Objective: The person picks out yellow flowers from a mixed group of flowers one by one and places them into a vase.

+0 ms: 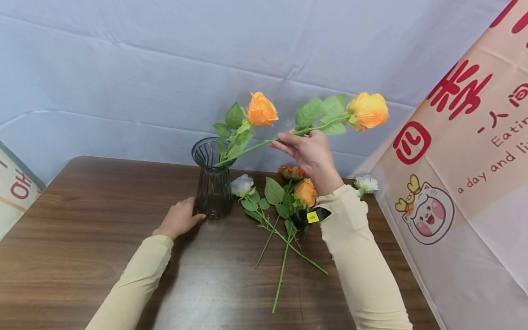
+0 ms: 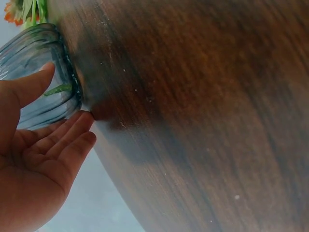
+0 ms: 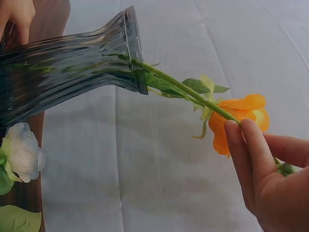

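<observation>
A dark, ribbed glass vase (image 1: 214, 192) stands upright towards the back of the table. My left hand (image 1: 178, 218) holds its base, thumb on the near side and fingers on the far side. One orange rose (image 1: 261, 110) stands in the vase, leaning right over the rim. My right hand (image 1: 313, 153) pinches the green stem (image 3: 181, 87) of a yellow-orange rose (image 1: 368, 111) between thumb and fingers. This stem slants, its bloom up to the right and its lower end inside the vase mouth.
Right of the vase lie a pale blue-white flower (image 1: 242, 185), another orange rose (image 1: 305, 192) and a rust-orange flower (image 1: 292, 172), their stems crossing. A white flower (image 1: 366, 184) lies at the table's right edge. A pale cloth (image 1: 144, 91) hangs behind; a printed banner (image 1: 466, 160) stands right.
</observation>
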The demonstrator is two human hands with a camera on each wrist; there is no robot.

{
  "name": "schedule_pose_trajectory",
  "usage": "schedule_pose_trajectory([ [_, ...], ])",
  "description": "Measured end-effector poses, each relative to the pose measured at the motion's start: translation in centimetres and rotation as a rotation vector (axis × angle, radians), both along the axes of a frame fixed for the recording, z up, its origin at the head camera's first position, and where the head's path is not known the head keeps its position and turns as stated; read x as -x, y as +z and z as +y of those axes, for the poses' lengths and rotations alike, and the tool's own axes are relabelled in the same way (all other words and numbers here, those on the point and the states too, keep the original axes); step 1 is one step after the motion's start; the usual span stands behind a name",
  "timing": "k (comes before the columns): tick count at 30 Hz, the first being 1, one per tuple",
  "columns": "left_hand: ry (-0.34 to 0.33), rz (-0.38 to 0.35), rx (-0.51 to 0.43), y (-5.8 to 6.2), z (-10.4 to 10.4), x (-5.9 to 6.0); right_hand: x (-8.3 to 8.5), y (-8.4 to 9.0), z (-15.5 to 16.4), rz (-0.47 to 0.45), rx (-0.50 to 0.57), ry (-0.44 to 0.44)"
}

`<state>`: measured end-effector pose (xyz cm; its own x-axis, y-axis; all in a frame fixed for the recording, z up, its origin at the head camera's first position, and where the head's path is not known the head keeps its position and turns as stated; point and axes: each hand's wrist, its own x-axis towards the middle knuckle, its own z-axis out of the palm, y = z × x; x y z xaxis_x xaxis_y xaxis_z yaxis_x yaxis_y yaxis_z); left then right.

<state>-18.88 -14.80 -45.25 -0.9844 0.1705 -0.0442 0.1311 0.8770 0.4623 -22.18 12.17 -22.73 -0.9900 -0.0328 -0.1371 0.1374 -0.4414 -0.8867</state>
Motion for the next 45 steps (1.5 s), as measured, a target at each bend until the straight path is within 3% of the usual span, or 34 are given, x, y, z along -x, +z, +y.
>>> schedule_pose_trajectory([
  [13, -0.007, -0.004, 0.008, -0.1, -0.1, 0.0, 0.2, -0.4, -0.6, 0.001, -0.055, 0.122],
  [33, -0.006, -0.001, 0.008, 0.1, 0.1, -0.1, 1.0, -1.9, -2.3, -0.024, -0.375, 0.187],
  [45, 0.000, -0.004, -0.002, -0.1, 0.3, -0.2, 0.9, -2.8, -2.6, 0.041, -0.499, 0.260],
])
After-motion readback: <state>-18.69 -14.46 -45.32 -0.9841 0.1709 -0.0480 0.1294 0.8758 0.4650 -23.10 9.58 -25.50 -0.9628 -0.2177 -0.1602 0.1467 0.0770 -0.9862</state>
